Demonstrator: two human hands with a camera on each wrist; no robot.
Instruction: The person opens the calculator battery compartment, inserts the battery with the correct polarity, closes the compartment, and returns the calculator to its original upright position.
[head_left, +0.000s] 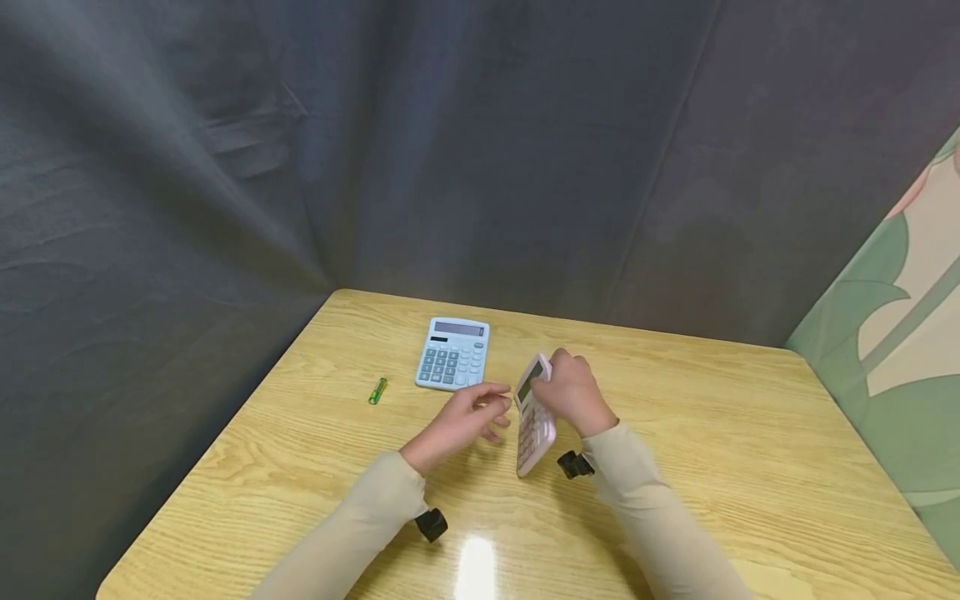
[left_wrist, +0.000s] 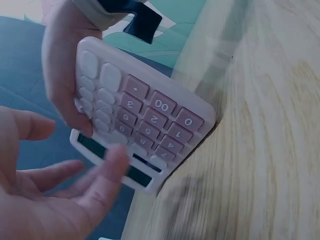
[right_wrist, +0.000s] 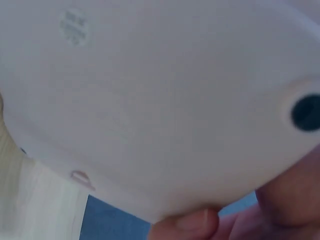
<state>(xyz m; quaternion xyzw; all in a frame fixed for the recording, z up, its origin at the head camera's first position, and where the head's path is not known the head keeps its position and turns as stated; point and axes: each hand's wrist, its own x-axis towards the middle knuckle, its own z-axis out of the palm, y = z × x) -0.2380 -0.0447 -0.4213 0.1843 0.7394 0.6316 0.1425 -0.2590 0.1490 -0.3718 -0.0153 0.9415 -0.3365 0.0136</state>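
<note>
My right hand (head_left: 574, 393) grips a pink calculator (head_left: 529, 435) by its side near the screen end. The calculator is tipped up onto its long edge, its keys turned toward my left hand (head_left: 467, 421). In the left wrist view the calculator's screen (left_wrist: 137, 176) is dark, and its lower edge is right at the tabletop. My left hand holds nothing; its fingers (left_wrist: 102, 192) are loosely spread just in front of the keys. The right wrist view shows the pale back (right_wrist: 150, 110) with a round label (right_wrist: 75, 26), a black foot (right_wrist: 307, 113) and fingertips at the rim.
A blue calculator (head_left: 467, 335) lies face up toward the back of the wooden table (head_left: 712, 433). To its left is a small green battery (head_left: 377, 391). Dark curtains (head_left: 487, 167) hang behind the table, and a leaf-patterned panel (head_left: 900, 333) stands on the right.
</note>
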